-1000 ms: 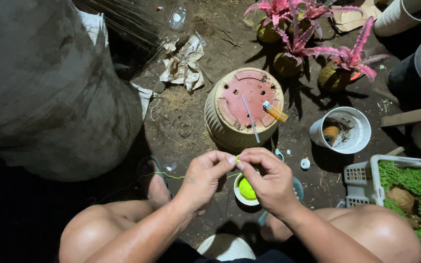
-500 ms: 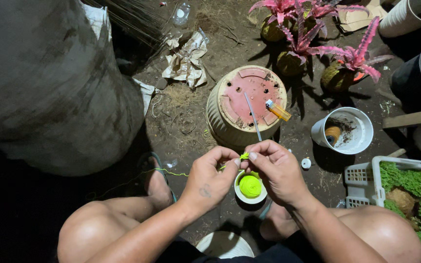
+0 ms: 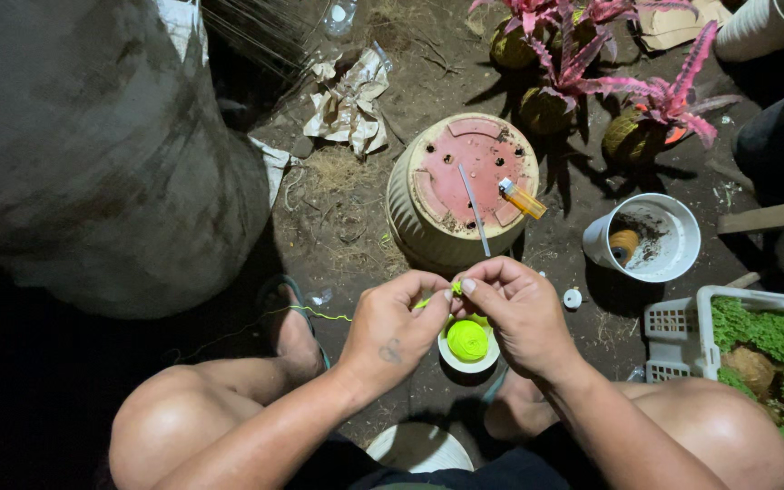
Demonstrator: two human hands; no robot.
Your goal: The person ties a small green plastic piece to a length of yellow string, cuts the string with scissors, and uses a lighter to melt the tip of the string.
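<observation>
My left hand (image 3: 401, 325) and my right hand (image 3: 519, 313) meet above the ground, fingertips pinched together on a thin neon-yellow string (image 3: 454, 289). The string trails left from my left hand across my foot (image 3: 328, 316). Just below the hands sits a spool of the same yellow string (image 3: 468, 340) in a small white holder. Beyond the hands stands an upturned beige pot with a red base (image 3: 465, 186); a yellow lighter (image 3: 523, 198) and a thin stick (image 3: 475, 209) lie on it.
A big grey sack (image 3: 93, 154) fills the left. Crumpled paper (image 3: 351, 100) lies on the dirt. Pink bromeliad plants (image 3: 610, 82) stand at the back right, a white cup (image 3: 646, 238) and a white crate of green moss (image 3: 755, 345) at the right.
Both hands have risen slightly and drawn closer, fingertips now pinched together on the string; the spool below them is more exposed than a second ago.
</observation>
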